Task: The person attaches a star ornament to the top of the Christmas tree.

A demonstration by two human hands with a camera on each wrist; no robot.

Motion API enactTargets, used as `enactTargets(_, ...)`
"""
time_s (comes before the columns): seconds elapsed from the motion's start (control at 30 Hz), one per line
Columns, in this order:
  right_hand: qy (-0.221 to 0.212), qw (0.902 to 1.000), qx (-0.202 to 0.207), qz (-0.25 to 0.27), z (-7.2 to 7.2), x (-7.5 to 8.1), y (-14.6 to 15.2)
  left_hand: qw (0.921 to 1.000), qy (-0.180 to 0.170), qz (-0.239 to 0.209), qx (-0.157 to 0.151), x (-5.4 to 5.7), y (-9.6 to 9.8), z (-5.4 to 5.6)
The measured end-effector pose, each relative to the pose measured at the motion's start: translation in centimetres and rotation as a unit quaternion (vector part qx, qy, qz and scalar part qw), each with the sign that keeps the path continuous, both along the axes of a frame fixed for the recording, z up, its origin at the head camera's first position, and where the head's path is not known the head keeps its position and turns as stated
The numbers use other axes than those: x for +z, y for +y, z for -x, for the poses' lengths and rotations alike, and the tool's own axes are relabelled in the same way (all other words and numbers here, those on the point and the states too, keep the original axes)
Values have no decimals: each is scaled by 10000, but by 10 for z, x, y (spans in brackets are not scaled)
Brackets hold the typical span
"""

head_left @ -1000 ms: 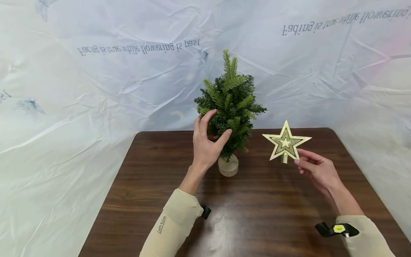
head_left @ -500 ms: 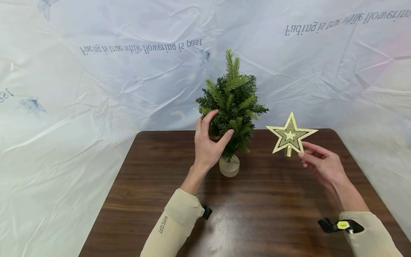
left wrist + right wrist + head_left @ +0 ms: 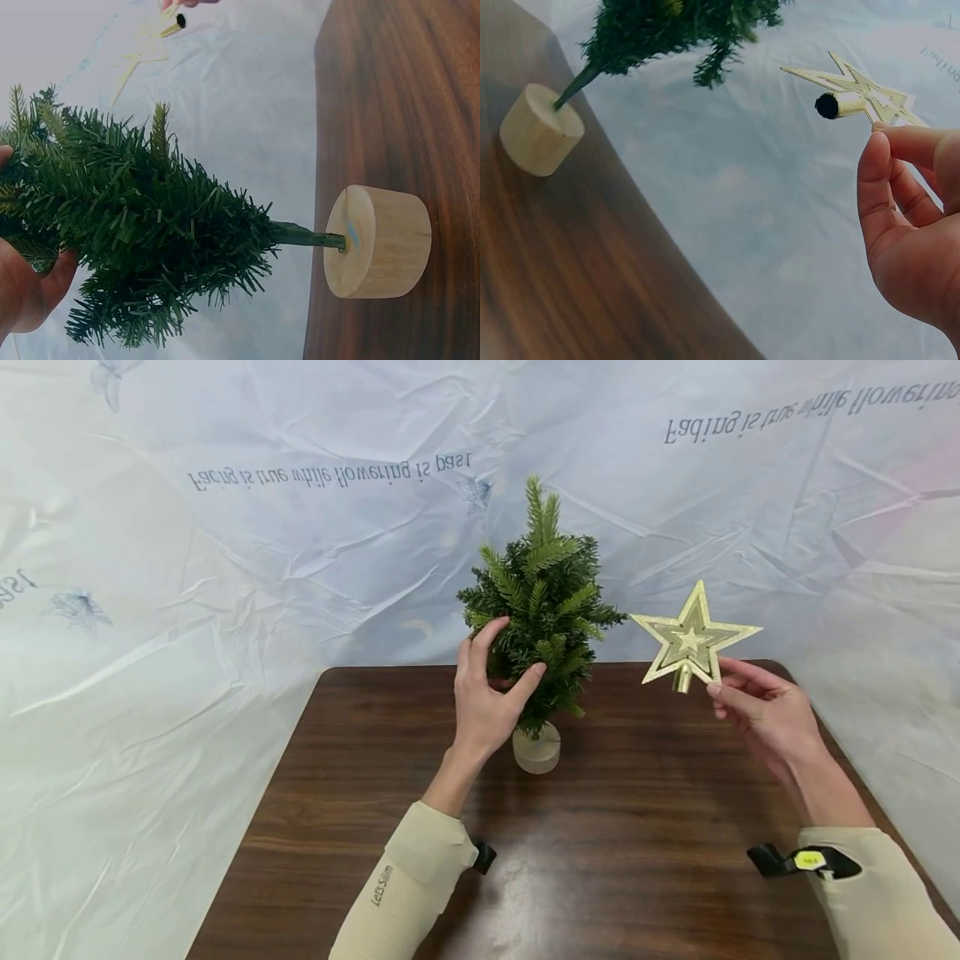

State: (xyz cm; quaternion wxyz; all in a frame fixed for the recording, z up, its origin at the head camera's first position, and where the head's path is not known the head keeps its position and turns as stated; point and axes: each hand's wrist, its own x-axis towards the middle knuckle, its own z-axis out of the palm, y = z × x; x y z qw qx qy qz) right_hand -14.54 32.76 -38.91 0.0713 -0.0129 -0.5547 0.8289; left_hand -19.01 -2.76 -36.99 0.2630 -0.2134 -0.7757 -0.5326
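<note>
"Fingers (image 3: 753, 672) of our right hand (image 3: 782, 717)?"
"Pinched together on the star (image 3: 691, 640), right of the tree (image 3: 551, 585)."
"And our left hand (image 3: 483, 708)?"
"Curled wide round the tree, above its base (image 3: 537, 753)."

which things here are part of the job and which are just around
Likely in the job:
star, pinched in the right hand
tree, upright on its round base, held by the left hand

Just around:
table, under the base
printed sheet, behind
wrist gear
</note>
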Motion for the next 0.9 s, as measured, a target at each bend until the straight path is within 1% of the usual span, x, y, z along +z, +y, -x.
enactTargets(0.17,287,9974,227,623,8,12,-4,10000,-60,-36,-14,-1,0,1)
enactTargets(0.23,342,9961,259,776,11,18,-5,10000,-72,-40,-18,-1,0,1)
enactTargets(0.37,404,9955,231,822,15,28,-8,9999,-92,-40,-34,-2,-1,1)
enactTargets(0.63,621,9931,313,945,23,46,-13,10000,-26,-61,5,-2,-2,0)
enactTargets(0.9,917,9902,253,1024,29,66,-18,9999,4,-74,-73,-2,0,1)
